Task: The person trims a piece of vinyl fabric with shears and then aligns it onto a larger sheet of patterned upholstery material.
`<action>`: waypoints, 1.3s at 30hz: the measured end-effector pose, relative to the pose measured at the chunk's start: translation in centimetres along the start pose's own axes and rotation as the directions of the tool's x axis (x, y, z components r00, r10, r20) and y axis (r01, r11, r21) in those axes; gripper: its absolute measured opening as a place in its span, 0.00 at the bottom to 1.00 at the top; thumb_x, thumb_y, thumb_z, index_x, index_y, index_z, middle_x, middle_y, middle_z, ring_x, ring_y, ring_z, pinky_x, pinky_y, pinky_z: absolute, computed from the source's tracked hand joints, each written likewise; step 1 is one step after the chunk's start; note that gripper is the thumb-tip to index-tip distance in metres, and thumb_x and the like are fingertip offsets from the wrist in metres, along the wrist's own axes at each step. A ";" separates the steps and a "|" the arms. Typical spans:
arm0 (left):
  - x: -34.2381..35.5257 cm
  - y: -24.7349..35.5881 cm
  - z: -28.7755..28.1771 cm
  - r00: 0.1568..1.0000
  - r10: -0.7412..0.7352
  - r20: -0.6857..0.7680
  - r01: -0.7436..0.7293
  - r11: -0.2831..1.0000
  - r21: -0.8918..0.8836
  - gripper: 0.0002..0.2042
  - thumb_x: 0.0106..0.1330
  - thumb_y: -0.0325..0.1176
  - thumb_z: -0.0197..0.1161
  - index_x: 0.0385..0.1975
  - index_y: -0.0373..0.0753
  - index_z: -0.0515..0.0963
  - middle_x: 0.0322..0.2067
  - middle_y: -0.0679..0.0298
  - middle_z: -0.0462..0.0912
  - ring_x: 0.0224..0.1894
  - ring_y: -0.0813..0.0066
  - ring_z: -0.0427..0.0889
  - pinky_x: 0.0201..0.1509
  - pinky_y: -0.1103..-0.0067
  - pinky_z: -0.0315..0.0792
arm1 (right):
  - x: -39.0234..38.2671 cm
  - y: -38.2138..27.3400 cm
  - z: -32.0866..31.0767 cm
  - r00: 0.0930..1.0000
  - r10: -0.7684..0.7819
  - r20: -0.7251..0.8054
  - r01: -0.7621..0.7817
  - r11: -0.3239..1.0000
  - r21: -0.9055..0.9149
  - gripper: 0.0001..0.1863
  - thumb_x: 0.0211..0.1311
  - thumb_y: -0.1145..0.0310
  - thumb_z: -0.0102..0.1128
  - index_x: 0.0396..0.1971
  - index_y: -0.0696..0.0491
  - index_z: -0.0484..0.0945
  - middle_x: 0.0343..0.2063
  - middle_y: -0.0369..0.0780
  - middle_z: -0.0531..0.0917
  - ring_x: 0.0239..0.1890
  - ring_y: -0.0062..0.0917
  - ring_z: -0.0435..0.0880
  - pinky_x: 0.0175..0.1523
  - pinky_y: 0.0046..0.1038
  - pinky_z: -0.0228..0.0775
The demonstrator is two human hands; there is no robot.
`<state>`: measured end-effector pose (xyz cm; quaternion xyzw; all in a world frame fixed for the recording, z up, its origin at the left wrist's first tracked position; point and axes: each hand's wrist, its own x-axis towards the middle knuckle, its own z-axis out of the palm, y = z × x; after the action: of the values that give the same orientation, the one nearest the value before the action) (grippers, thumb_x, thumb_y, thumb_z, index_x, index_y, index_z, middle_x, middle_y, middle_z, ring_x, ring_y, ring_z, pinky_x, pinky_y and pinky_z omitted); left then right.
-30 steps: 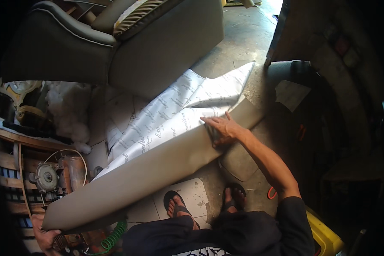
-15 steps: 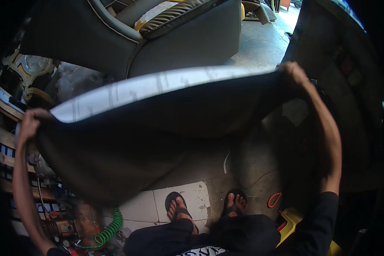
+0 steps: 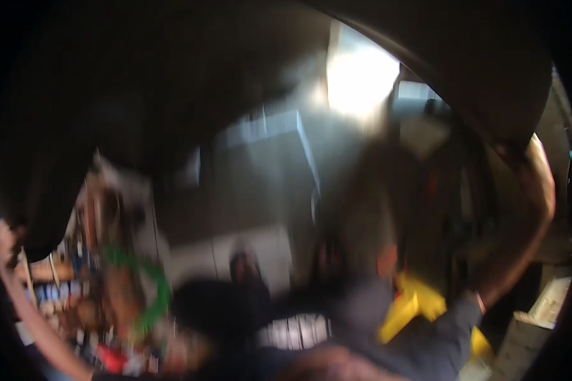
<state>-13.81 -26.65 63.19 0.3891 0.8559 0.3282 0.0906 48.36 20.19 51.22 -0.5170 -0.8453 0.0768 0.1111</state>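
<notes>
Since the earlier frame, the dark sheet (image 3: 133,76) has gone up: it was stretched low before us, and now it hangs high across the top of our view, while both hands have moved outward and our view has become blurred.

Nearest to us, beside our right sleeve, is a yellow thing (image 3: 413,305); we cannot tell whether it is a container, nor whether anything lies in it. On the left, a green hose (image 3: 163,293) bends among blurred clutter, where we also recognise no container for certain.

Our left hand (image 3: 9,240) appears clenched on the lower left part of the sheet, and our right hand (image 3: 518,152) appears to grasp its edge at the right. The fingers themselves are not sharp.

In our judgement, the left side could catch on the clutter or the hose, because it hangs close above them. One edge could also slip out, since each hand seems to hold only a small part. The raised sheet hides much from us, so we could misplace a foot on the tile floor (image 3: 197,257).

Farther away, a bright patch (image 3: 362,73) shines under the sheet's edge and may dazzle us.
</notes>
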 end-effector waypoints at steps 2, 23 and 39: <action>-0.4 -4.5 4.6 0.708 -0.406 0.578 0.119 0.875 0.469 0.19 0.61 0.37 0.67 0.49 0.32 0.78 0.45 0.55 0.83 0.46 0.65 0.81 0.51 0.72 0.75 | 0.2 0.5 7.3 0.992 0.112 0.057 -0.066 0.851 -0.521 0.17 0.58 0.72 0.54 0.47 0.53 0.83 0.40 0.41 0.87 0.38 0.31 0.84 0.45 0.30 0.76; -1.9 -16.7 8.0 0.134 -0.886 0.443 0.132 0.459 0.879 0.32 0.44 0.58 0.78 0.38 0.34 0.86 0.31 0.63 0.88 0.33 0.75 0.84 0.38 0.79 0.77 | -7.0 -7.1 20.0 0.999 -0.030 -0.038 0.045 0.879 0.475 0.07 0.46 0.68 0.61 0.18 0.55 0.80 0.15 0.37 0.75 0.17 0.22 0.75 0.25 0.22 0.64; 0.1 -17.6 21.5 0.134 -0.910 0.393 -0.340 0.330 0.880 0.40 0.43 0.62 0.77 0.50 0.36 0.82 0.50 0.57 0.83 0.52 0.63 0.81 0.56 0.72 0.73 | -8.3 -2.2 20.0 0.868 -0.031 0.496 -0.151 0.935 0.321 0.05 0.49 0.70 0.64 0.26 0.51 0.87 0.23 0.35 0.85 0.23 0.19 0.80 0.33 0.18 0.76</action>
<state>-15.75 -24.50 35.55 0.2358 0.6848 -0.5215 0.4511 44.82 11.53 31.60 -0.4785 -0.8012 0.3587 -0.0209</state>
